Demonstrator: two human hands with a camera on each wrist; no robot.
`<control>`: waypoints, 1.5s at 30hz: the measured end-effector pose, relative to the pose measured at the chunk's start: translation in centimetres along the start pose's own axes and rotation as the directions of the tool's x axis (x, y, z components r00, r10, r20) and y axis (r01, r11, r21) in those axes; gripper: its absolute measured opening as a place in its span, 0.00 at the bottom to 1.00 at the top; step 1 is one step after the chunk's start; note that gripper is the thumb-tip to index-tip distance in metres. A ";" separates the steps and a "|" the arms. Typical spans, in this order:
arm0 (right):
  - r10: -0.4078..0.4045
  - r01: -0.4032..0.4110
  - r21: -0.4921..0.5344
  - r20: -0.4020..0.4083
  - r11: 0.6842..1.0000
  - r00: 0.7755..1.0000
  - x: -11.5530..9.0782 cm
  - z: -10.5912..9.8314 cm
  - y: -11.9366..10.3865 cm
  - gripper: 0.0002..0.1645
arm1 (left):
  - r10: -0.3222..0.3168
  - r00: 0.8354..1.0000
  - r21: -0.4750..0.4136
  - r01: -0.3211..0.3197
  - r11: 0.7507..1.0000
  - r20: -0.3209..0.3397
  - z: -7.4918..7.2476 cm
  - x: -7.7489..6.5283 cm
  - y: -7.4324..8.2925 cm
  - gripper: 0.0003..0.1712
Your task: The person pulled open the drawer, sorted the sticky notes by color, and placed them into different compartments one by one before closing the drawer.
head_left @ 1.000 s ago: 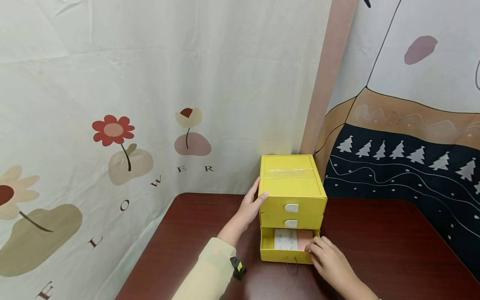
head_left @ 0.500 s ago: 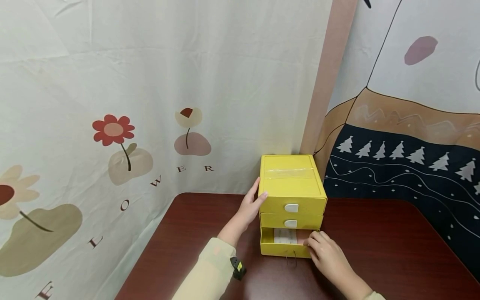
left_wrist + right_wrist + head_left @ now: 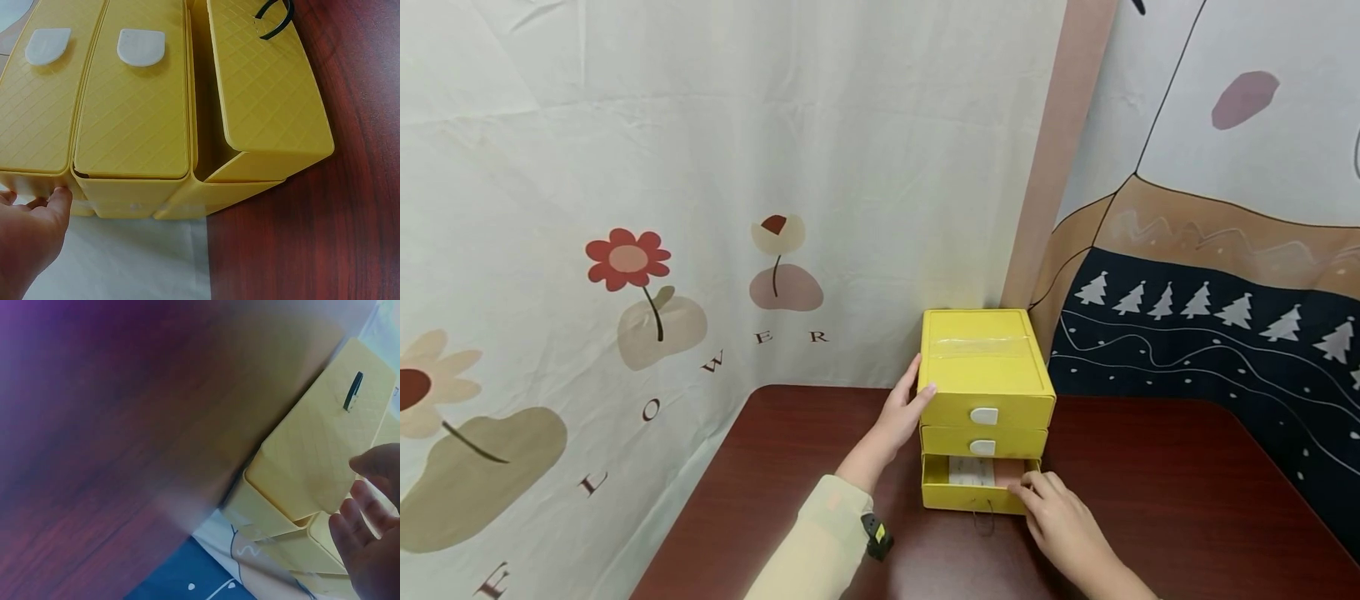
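A yellow cabinet (image 3: 977, 350) with three stacked drawers stands on the table. Its bottom drawer (image 3: 955, 498) is pulled partly out, with a white printed paper (image 3: 971, 471) and a pink sheet (image 3: 1006, 474) inside. My left hand (image 3: 897, 421) rests against the cabinet's left side, fingers extended, the thumb near the top front corner. At the right end of the bottom drawer's front, my right hand (image 3: 1060, 521) grips the top edge between thumb and fingers. In the right wrist view, the thumb is at the outer face and the fingers sit behind the rim.
White tab handles (image 3: 983, 415) mark the upper two drawers, which are closed. A dark loop handle (image 3: 278, 22) sticks out from the bottom drawer's front. The dark red table (image 3: 820, 450) ends at a printed curtain (image 3: 850, 167) behind the cabinet.
The bottom drawer has slid a little way inward, most of it in the first half second, and my right hand has moved with it. The left hand stays in place.
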State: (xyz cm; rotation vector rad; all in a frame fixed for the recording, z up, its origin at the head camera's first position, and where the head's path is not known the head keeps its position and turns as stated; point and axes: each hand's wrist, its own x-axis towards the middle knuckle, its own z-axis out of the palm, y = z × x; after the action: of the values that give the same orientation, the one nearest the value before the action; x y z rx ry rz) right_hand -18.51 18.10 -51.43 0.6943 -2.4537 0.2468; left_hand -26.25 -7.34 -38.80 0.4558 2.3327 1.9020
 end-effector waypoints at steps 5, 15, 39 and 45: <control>-0.019 0.021 -0.032 0.074 0.999 0.997 -0.8 -0.6 -0.3 0.30 | -0.001 1.000 -0.002 0.001 1.000 0.004 -0.1 0.0 0.1 0.39; -0.007 0.016 -0.041 0.212 0.999 0.977 -1.5 -0.6 -0.9 0.36 | -0.003 1.000 0.002 0.003 1.000 0.005 -0.2 0.1 0.2 0.38; 0.019 0.003 -0.116 0.191 0.993 0.981 -0.3 0.3 -0.7 0.45 | -0.006 1.000 0.004 0.006 1.000 0.003 -0.1 0.1 0.1 0.38; 0.041 -0.017 -0.121 0.197 0.993 0.980 0.1 0.5 -0.7 0.45 | 0.001 1.000 0.007 -0.001 1.000 -0.001 0.0 0.1 0.1 0.38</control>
State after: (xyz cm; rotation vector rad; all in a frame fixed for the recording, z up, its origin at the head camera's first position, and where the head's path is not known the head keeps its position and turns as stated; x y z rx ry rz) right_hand -18.48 17.26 -51.77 0.6600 -2.6451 0.0428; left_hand -26.30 -7.34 -38.74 0.4562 2.3405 1.8956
